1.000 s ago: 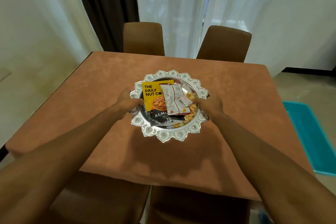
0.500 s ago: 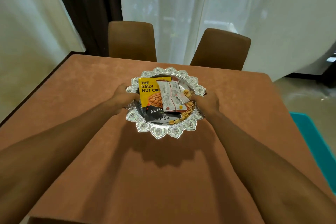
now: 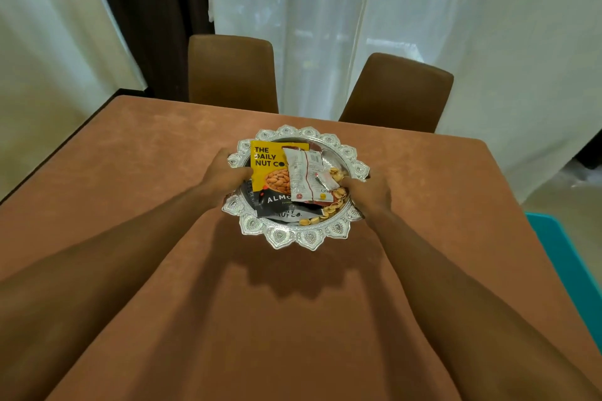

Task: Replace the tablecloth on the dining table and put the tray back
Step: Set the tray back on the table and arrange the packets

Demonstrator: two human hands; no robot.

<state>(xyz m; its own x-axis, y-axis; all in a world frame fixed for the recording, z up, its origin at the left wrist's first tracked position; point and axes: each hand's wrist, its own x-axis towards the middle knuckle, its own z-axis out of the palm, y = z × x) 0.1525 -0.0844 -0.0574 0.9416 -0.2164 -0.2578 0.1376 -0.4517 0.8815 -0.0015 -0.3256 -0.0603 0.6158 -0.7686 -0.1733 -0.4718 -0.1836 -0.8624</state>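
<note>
A round silver tray (image 3: 293, 236) with a scalloped ornate rim is held just above the brown tablecloth (image 3: 260, 319), casting a shadow below it. My left hand (image 3: 224, 177) grips its left rim and my right hand (image 3: 368, 194) grips its right rim. On the tray lie a yellow-and-black almond packet (image 3: 268, 169), a white-and-red snack packet (image 3: 304, 177) and loose pistachio shells (image 3: 335, 202). The tablecloth covers the whole dining table and lies smooth.
Two brown chairs (image 3: 233, 72) (image 3: 395, 91) stand at the table's far side before white curtains. A turquoise container (image 3: 570, 260) sits on the floor to the right. The table's dark left edge (image 3: 58, 148) shows beside the wall.
The view has moved closer over the table. The tray, held in both hands, has travelled farther in towards the table's middle and sits lower over the cloth.
</note>
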